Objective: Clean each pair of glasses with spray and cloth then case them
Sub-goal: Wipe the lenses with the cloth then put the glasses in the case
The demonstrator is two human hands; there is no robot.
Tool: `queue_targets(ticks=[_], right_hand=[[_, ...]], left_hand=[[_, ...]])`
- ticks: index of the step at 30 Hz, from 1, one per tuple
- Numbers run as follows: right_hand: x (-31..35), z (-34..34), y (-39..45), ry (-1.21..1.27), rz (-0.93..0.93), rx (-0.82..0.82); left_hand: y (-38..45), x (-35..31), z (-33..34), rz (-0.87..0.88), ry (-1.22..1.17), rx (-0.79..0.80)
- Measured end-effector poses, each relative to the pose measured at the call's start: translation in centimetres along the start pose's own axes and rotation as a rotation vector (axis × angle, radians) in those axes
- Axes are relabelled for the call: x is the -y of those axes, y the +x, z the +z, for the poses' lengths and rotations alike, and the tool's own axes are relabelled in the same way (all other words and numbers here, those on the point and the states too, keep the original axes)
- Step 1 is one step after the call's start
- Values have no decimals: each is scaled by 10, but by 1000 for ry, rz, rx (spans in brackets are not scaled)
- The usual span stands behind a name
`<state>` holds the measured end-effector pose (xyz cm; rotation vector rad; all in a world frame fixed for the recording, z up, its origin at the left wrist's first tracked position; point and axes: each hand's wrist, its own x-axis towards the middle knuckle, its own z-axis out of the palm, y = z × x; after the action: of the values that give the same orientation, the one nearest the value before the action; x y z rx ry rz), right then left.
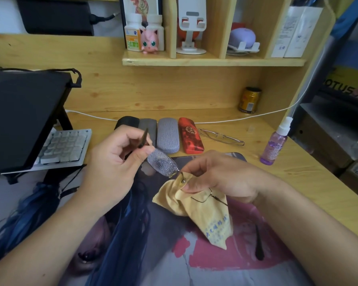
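A pair of thin rimless glasses (pixel 163 165) was held in the air above the printed desk mat (pixel 205 263), between the 2 hands. The left hand (pixel 112 172) was closed in a pinch on the outer end of the frame, at the hinge, with the dark temple arm (pixel 143 138) standing up and away from the fingers. The 1 exposed lens was seen beaded with spray droplets.

The right hand (pixel 217 176) was closed on the yellow microfibre cloth (pixel 205 211), wrapped over the other lens; the wire of that side was seen lying across the cloth.

The long axis of the glasses ran from upper left to lower right, hand to hand. The wet lens lay just up and left of the right fingertips (pixel 186 168), so the cloth hand was judged the nearer for wiping it.

Well apart, at the desk's far edge, were noted 4 closed cases, among them a grey textured hard case (pixel 167 135) and a red patterned case (pixel 190 136), a second wire-framed pair (pixel 221 137), and a purple spray bottle (pixel 274 144) to the right.
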<state>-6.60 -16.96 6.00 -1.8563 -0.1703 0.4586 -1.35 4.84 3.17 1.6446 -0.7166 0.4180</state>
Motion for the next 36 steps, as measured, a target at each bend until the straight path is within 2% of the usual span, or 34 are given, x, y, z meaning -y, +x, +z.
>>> queue_targets(ticks=[8, 15, 21, 25, 30, 36], right_hand=[[1, 6, 1, -50, -88, 31], [-7, 9, 6, -18, -27, 38], [-6, 6, 3, -151, -83, 51], [-5, 5, 1, -92, -68, 69], [-14, -3, 11, -16, -66, -25], [-19, -13, 9, 191, -13, 254]], left_hand=[[2, 1, -4, -36, 8, -35], [1, 3, -2, -42, 11, -9], [2, 5, -5, -25, 13, -21], [2, 4, -5, -24, 9, -28], [3, 4, -7, -6, 18, -51], [4, 6, -6, 9, 30, -70]])
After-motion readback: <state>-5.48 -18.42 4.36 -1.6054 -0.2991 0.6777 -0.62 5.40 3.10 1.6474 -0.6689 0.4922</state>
